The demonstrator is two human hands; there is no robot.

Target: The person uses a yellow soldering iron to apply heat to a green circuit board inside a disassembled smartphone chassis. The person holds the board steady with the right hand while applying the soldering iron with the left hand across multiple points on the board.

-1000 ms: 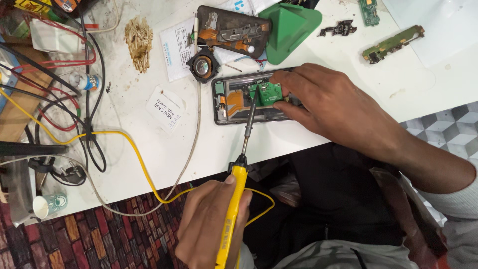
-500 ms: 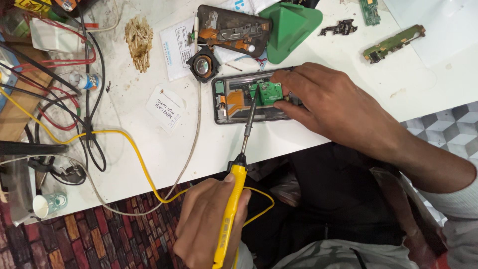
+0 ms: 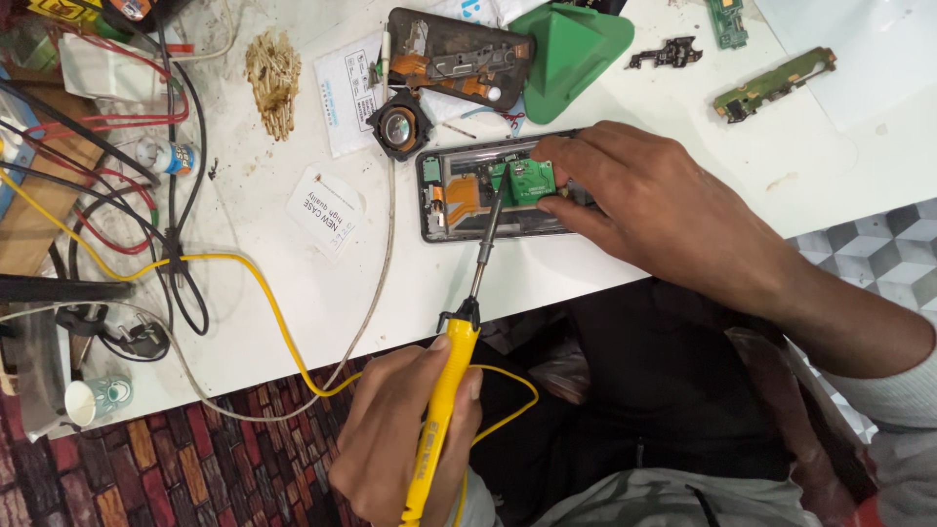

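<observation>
An opened phone body (image 3: 459, 200) lies on the white table (image 3: 683, 156), with a small green circuit board (image 3: 527, 181) resting inside it. My right hand (image 3: 634, 195) presses down on that board and the phone's right end. My left hand (image 3: 395, 439) grips a yellow-handled soldering iron (image 3: 444, 410) below the table edge. Its metal tip reaches up to the left edge of the green board.
A second opened phone (image 3: 454, 54), a green triangular tool (image 3: 566, 44), a small round black part (image 3: 398, 127), loose circuit boards (image 3: 771, 83) and paper labels (image 3: 327, 210) lie around. Tangled red, black and yellow cables (image 3: 166, 234) cover the left side. A small cup (image 3: 93, 400) sits bottom left.
Nothing has visibly moved; the iron's tip stays at the green board and my right hand keeps its hold.
</observation>
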